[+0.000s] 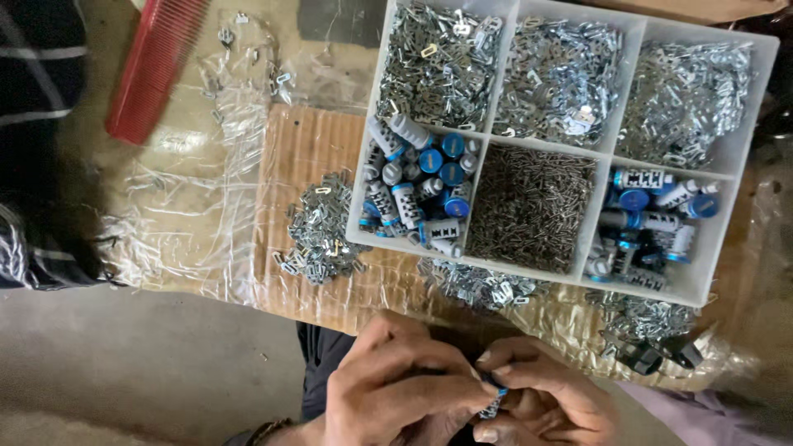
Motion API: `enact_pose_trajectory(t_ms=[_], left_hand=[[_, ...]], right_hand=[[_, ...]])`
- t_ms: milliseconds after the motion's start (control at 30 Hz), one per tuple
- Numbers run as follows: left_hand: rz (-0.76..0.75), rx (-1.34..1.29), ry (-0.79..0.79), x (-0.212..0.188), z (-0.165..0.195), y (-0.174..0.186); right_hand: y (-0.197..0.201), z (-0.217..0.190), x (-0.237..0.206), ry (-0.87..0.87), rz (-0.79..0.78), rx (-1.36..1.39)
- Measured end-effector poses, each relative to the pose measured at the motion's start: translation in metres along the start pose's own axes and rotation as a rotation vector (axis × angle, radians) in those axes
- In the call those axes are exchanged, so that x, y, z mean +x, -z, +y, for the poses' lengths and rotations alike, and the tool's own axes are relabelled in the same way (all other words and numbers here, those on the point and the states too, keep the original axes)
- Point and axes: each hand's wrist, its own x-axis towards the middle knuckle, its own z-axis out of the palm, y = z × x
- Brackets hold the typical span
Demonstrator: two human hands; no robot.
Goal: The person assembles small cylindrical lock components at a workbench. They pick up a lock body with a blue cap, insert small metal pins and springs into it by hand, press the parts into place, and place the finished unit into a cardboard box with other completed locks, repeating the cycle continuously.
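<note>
- Cylinder, small, grey metal with a blue end, sits low in view between both hands; I judge it light, stiff and a bit slippery, best taken by its ribbed sides.
- Left hand and right hand: fingers pinched together on it.
- Beyond them, the white divided tray holds more such cylinders, pins and plates on the table.
</note>
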Motion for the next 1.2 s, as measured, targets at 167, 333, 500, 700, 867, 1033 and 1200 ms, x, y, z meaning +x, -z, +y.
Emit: enact_pose_trajectory(t_ms=[167,333,500,700,867,1033,1200], left_hand=[[-0.064,0.077,-0.016,0.011,0.005,-0.012],[-0.234,0.377,-0.294,0.013,0.008,0.015],[-0.466,-0.283,0.423,0.007,0.001,0.045],[-0.091,0.585,0.015,0.018,0.006,0.026],[-0.213,0.751,-0.266,0.011,-0.011,0.047],[-0.351,0.715,-0.434,-0.007,-0.031,0.062],[-0.215,0.620,-0.348,0.012,-0.026,0.026]], right_hand=[[0.021,0.011,-0.033,-0.036,0.130,0.008],[0.013,0.015,-0.032,-0.010,0.127,-0.065],[0.006,0.026,-0.016,-0.652,0.045,-0.185],[0.008,0.025,-0.023,-0.141,-0.010,0.068],[0.020,-0.012,0.006,-0.581,0.056,0.390],[-0.011,-0.003,-0.006,-0.022,0.128,0.133],[-0.010,0.007,-0.038,-0.070,0.202,0.167]])
